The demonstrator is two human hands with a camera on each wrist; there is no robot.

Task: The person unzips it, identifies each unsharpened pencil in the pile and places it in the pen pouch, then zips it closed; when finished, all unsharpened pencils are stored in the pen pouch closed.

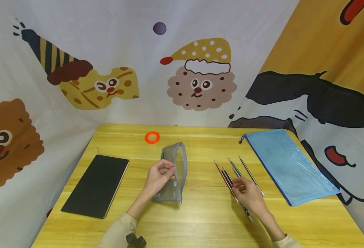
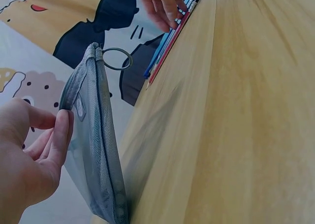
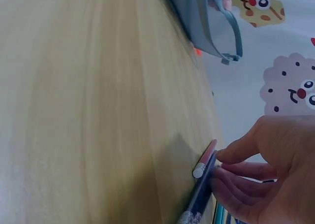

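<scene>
My left hand [image 1: 160, 175] pinches the edge of a grey mesh pencil pouch [image 1: 169, 189] between thumb and fingers. The pouch stands on its side, its zipped mouth gaping toward the right; a ring hangs at one end in the left wrist view. Across the table, my right hand [image 1: 248, 196] hovers low over several pencils with bent fingers. A red pencil [image 3: 205, 157] and dark pencils [image 3: 199, 194] lie at its fingertips, and I cannot tell whether it grips one. Teal pencils [image 1: 235, 165] and a separate dark pencil [image 1: 250, 174] lie just beyond and beside it.
A black notebook [image 1: 96, 186] lies at the left of the wooden table [image 1: 197, 220]. An orange ring-shaped roll [image 1: 152, 137] sits behind the pouch. On the right is a blue zip document bag [image 1: 290, 165]. A cartoon-printed cloth [image 1: 151, 113] hangs behind the table.
</scene>
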